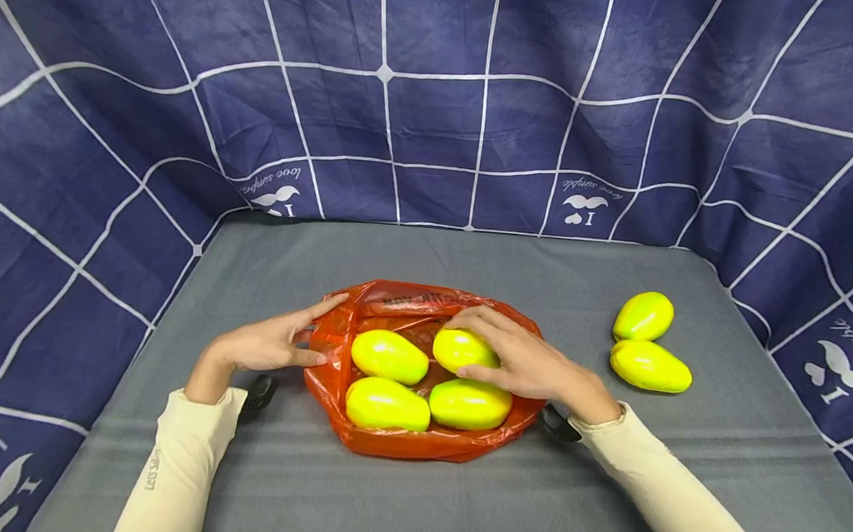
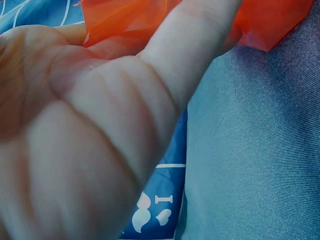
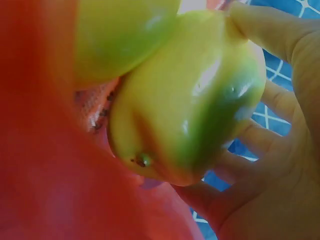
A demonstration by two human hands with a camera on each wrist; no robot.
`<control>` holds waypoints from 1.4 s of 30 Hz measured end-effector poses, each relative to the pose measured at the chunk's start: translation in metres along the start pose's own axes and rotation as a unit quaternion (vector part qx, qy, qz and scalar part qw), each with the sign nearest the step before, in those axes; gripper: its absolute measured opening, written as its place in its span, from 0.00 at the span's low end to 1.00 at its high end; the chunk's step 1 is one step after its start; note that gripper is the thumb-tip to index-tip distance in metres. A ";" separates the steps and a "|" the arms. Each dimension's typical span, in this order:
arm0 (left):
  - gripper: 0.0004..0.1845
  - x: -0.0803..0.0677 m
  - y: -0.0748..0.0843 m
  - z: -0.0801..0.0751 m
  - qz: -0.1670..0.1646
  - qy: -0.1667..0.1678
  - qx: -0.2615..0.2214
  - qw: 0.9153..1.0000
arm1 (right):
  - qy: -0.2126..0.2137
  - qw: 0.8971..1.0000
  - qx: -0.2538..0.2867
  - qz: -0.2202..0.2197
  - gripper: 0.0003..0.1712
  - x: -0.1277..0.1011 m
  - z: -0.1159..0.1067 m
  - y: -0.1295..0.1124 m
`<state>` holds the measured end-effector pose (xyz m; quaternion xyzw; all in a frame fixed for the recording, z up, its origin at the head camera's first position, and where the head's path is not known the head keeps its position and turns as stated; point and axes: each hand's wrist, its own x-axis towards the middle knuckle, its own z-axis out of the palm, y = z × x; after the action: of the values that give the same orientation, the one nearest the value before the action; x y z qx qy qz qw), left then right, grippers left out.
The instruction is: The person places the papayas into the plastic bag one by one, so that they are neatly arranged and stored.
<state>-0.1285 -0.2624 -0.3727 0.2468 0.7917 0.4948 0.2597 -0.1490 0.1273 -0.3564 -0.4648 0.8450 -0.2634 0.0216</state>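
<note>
On the grey surface (image 1: 453,502), an orange plastic bag (image 1: 427,443) is lying open in front of the person, with four yellow-green mangoes inside it. The right hand (image 1: 524,361) is curling its fingers and thumb around the far-right mango (image 1: 459,350), gripping it; the right wrist view is showing that mango (image 3: 190,100) cupped against the palm, touching another mango (image 3: 120,35) beside it. The left hand (image 1: 266,344) is pinching the bag's left rim between its thumb and extended fingers, and the left wrist view is showing orange plastic (image 2: 125,20) pressed behind the thumb (image 2: 165,75). Two more mangoes (image 1: 646,342) are resting well apart to the right, touching each other. A dark blue cloth (image 1: 440,92) with white lines is hanging behind the surface.
</note>
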 end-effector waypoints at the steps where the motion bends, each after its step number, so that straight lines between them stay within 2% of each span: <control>1: 0.52 0.000 0.000 0.000 0.002 -0.001 0.001 1.000 | -0.001 1.000 -0.006 0.000 0.29 0.000 0.001 0.001; 11: 0.52 0.000 0.001 0.000 0.003 -0.001 0.013 1.000 | -0.019 1.000 -0.018 0.010 0.31 0.001 0.012 0.007; 17: 0.52 0.000 0.000 0.001 0.005 0.004 0.018 1.000 | -0.024 0.999 -0.003 0.024 0.30 0.001 0.021 0.013; 22: 0.52 0.000 -0.001 0.001 0.005 -0.001 0.010 1.000 | -0.045 0.998 0.007 0.033 0.31 0.000 0.027 0.018; 26: 0.52 0.000 -0.001 0.001 0.004 -0.005 0.003 1.000 | -0.058 0.998 0.012 0.032 0.32 0.000 0.028 0.018; 42: 0.52 -0.002 0.002 0.000 0.004 0.002 0.027 1.000 | -0.060 0.998 0.004 0.025 0.32 0.001 0.028 0.016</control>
<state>-0.1269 -0.2624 -0.3707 0.2560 0.8044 0.4744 0.2498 -0.1539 0.1213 -0.3878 -0.4581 0.8526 -0.2379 0.0813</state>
